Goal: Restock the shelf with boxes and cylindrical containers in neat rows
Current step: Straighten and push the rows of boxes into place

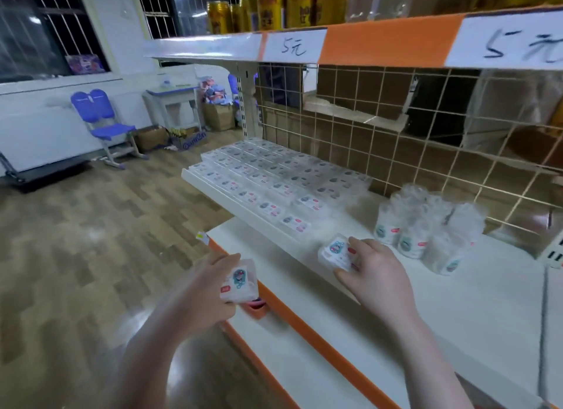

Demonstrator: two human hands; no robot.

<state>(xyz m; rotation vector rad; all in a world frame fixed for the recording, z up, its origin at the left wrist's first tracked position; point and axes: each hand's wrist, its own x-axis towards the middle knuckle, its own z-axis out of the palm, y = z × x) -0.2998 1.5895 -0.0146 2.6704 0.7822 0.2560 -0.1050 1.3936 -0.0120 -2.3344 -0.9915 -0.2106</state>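
Note:
My left hand grips a small clear box with a cartoon sticker, held just off the orange front edge of the lower white shelf. My right hand holds another clear box low over that shelf, near the end of the box rows. Several rows of the same clear boxes lie flat on a raised white shelf board. A cluster of clear cylindrical containers stands to the right of them by the wire grid.
A wire grid back panel closes the rear. The upper shelf carries price labels and yellow cans. On the wood floor to the left stand a blue chair, a small desk and cardboard boxes.

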